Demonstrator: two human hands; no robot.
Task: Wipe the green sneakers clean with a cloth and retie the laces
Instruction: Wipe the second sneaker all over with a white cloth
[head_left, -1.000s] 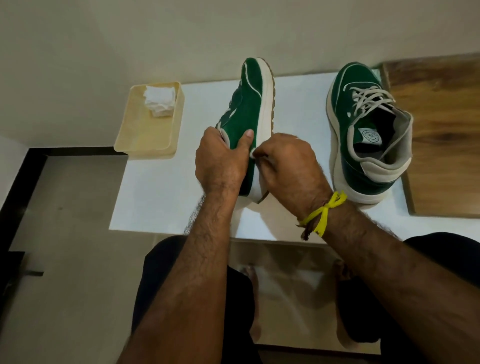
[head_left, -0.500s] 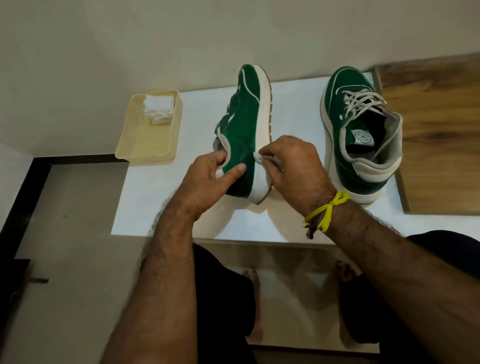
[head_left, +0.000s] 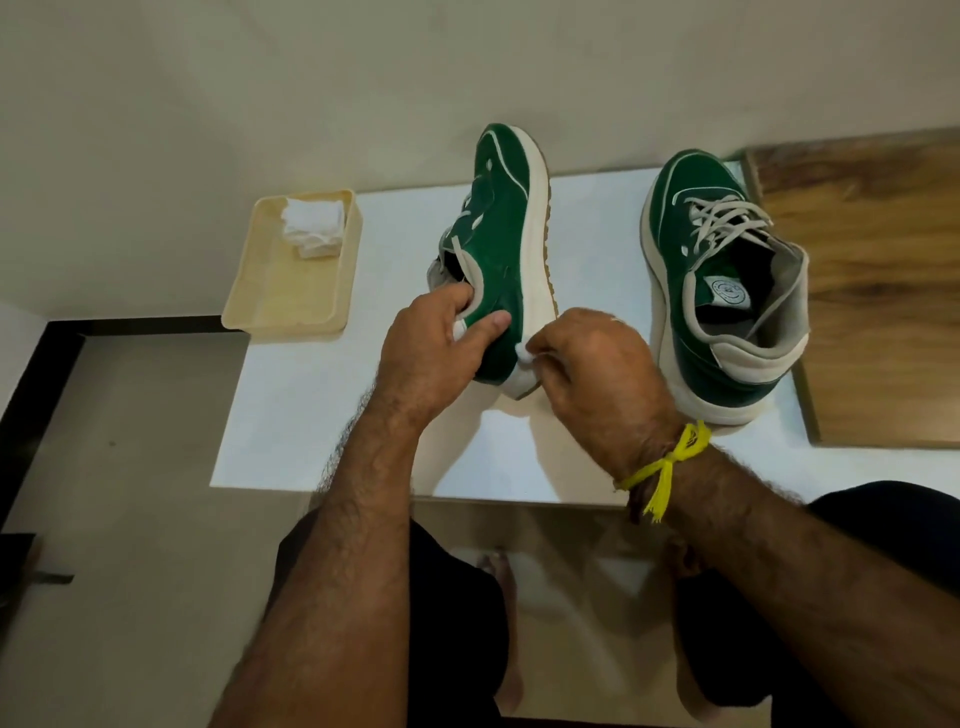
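The tipped sneaker (head_left: 501, 249) stands on its edge on the counter (head_left: 587, 218), light but floppy at the collar, so the left hand (head_left: 431, 353) grips the firm heel (thumb outside). The right hand (head_left: 592, 364) pinches a soft cloth (head_left: 521, 352) against the midsole.

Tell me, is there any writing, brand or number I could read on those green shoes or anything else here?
Upright sneaker: a round emblem on the white tongue label, its lettering too blurred to read.
Tilted sneaker held by the left hand: no text visible.
Cream tray, folded cloths, white table: no text.
Nothing legible anywhere.
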